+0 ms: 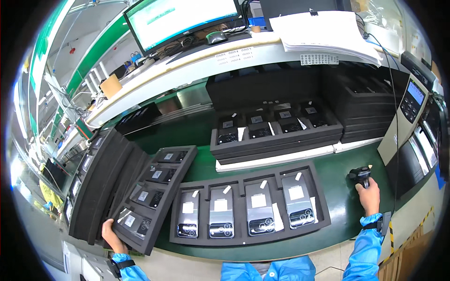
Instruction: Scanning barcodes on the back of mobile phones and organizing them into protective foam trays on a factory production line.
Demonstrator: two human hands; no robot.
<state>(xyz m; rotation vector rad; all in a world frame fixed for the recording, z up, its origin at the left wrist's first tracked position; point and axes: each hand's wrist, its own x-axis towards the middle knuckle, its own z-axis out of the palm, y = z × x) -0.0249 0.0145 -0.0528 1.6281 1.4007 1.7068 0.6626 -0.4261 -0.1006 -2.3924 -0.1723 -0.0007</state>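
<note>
Fingers (367,186) of the right hand (369,196) are wrapped around a black scanner (360,175), to the right of and apart from the flat tray (318,196). The left hand (112,238) is set at the near-left corner of the slanted tray (167,202); its grip is partly hidden, so clenched or merely propping cannot be told. Four phones (149,195) are carried in that tray. Main risk: if the corner is let slip, the slanted tray could be dropped off the near table edge, or phones tipped out. Its right wall is right against the flat tray, so phones (221,218) there could be knocked by a careless shove. White labels sit close together; a wrong one could be read if the scanner is aimed loosely. Further left, the tray stack (101,187) could be toppled by a bump.
</note>
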